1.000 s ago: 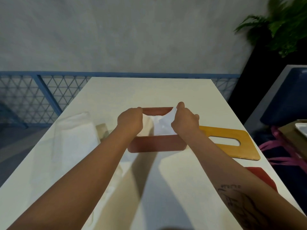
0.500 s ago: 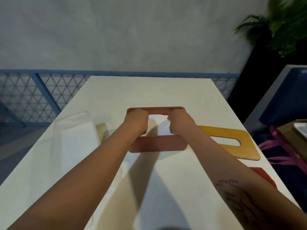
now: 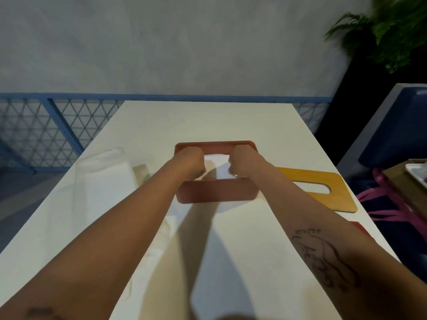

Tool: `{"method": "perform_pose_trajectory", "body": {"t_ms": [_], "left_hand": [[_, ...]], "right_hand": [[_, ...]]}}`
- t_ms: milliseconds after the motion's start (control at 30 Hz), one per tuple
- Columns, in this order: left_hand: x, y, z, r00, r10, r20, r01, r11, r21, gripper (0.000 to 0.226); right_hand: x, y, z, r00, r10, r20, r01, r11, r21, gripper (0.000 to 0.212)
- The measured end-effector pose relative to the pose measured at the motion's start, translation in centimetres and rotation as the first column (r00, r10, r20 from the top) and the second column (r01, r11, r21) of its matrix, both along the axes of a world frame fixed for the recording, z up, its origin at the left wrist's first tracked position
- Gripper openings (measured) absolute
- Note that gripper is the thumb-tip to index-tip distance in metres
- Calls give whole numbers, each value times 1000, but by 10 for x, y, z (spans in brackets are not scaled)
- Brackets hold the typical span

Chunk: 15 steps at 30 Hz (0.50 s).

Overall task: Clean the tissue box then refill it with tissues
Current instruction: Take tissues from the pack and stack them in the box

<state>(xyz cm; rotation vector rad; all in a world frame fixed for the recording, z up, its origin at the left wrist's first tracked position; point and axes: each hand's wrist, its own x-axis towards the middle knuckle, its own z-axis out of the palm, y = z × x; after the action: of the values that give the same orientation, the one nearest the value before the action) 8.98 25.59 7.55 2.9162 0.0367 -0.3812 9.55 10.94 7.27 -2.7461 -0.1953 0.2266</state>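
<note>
The tissue box, a reddish-brown open-topped tray, sits in the middle of the white table, its long sides parallel to the near and far edges. Both hands are down inside it. The left hand covers the box's left end and the right hand covers its right end, so the two short walls are mostly hidden. Only the far rim and the near wall show in full.

Between the hands a strip of white tissues shows inside the box; how deep the stack goes cannot be made out. Both hands are balled, knuckles turned towards each other and fingers curled under, resting on the tissues. The fingertips are hidden beneath the hands, so I cannot tell whether they pinch the paper or only press on it.

Towards the right edge of the table lies a flat yellow lid with a long slot. Its left end is covered by the right forearm. Nearer along that edge, a red object peeks out from behind the same forearm, too little of it showing to identify.

Along the left edge lies a clear plastic wrapper, pale and hard to separate from the tabletop, with its near part hidden behind the left forearm.
</note>
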Motion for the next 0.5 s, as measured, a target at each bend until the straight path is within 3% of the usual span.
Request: {"method": "perform_pose_trajectory", "body": {"t_ms": [67, 167, 367, 500], "left_hand": [[-7, 2, -4, 992, 66, 109, -52, 991, -123, 23], [-31, -8, -7, 942, 148, 300, -73, 966, -249, 29], [-90, -28, -13, 803, 235, 548, -73, 951, -301, 22], [-130, -34, -20, 703, 251, 665, -38, 948, -317, 22]], "right_hand": [[-15, -3, -1, 993, 26, 116, -22, 999, -29, 13], [-41, -10, -8, 944, 30, 327, -19, 999, -38, 28], [-91, -24, -21, 819, 134, 558, -126, 991, -53, 24], [-122, -24, -28, 789, 125, 602, -164, 986, 10, 15]]}}
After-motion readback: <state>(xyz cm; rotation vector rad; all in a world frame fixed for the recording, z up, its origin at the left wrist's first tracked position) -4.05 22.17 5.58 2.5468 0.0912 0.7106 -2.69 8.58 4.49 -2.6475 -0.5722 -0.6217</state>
